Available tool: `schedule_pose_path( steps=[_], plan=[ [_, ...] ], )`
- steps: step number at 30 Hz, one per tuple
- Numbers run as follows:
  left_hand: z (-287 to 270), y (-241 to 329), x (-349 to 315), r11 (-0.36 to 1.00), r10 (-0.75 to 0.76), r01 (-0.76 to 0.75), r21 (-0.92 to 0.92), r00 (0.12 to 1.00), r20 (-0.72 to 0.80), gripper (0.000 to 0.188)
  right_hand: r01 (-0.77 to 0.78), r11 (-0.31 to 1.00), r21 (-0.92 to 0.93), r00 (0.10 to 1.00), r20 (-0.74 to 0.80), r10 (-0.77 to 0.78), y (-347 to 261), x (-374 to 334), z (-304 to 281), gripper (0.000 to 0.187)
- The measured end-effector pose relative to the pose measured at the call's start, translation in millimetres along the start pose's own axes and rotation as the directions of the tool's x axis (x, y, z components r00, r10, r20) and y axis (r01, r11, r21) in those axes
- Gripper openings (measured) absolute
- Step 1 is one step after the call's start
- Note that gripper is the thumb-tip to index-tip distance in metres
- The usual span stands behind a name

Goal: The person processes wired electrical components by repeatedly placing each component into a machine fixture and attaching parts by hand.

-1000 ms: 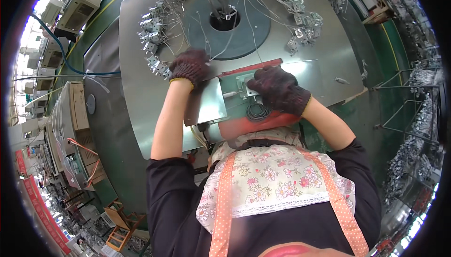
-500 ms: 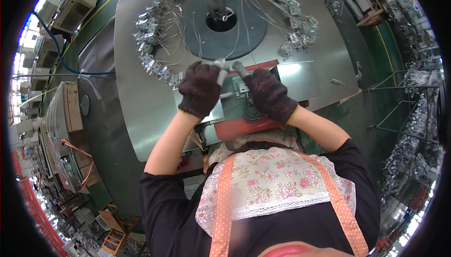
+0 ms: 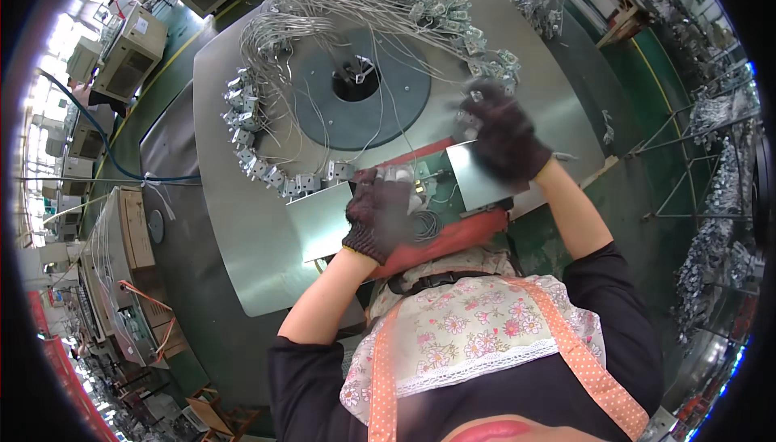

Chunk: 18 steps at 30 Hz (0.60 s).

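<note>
The hands are apart: the left hand (image 3: 378, 209) curls beside a green plate (image 3: 443, 191); the right hand (image 3: 509, 133), blurred, is at its two o'clock, near metal blocks (image 3: 503, 67). Whether either grips, I cannot tell. Handling blocks singly seems wisest: at eleven o'clock, tangled wires (image 3: 283, 31) could snag.

The gloves (image 3: 508, 139) are dark maroon, the near apron (image 3: 477, 330) pink-flowered cream, its straps (image 3: 558, 321) white-dotted orange, the far disc (image 3: 406, 106) blue-grey.
</note>
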<state>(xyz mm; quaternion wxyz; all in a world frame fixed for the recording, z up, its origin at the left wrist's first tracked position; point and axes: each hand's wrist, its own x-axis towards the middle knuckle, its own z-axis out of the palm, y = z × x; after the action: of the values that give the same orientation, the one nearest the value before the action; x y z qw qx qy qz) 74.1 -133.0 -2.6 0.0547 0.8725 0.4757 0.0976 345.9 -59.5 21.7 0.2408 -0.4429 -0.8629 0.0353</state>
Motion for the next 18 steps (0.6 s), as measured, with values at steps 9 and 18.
schedule_pose_path(
  steps=[9, 18],
  plan=[
    [18.4, -3.1, 3.1, 0.998, -0.048, 0.047, -0.04, 0.998, -0.03, 0.033, -0.135, 0.899, -0.417, 0.984, -0.164, 0.072, 129.4, -58.7, 49.6, 0.05],
    [-3.6, 11.7, -4.1, 0.991, -0.105, 0.092, -0.101, 0.985, -0.136, 0.012, -0.194, 0.961, -0.194, 0.981, -0.06, 0.186, 21.3, -78.6, -66.6, 0.047]
  ],
)
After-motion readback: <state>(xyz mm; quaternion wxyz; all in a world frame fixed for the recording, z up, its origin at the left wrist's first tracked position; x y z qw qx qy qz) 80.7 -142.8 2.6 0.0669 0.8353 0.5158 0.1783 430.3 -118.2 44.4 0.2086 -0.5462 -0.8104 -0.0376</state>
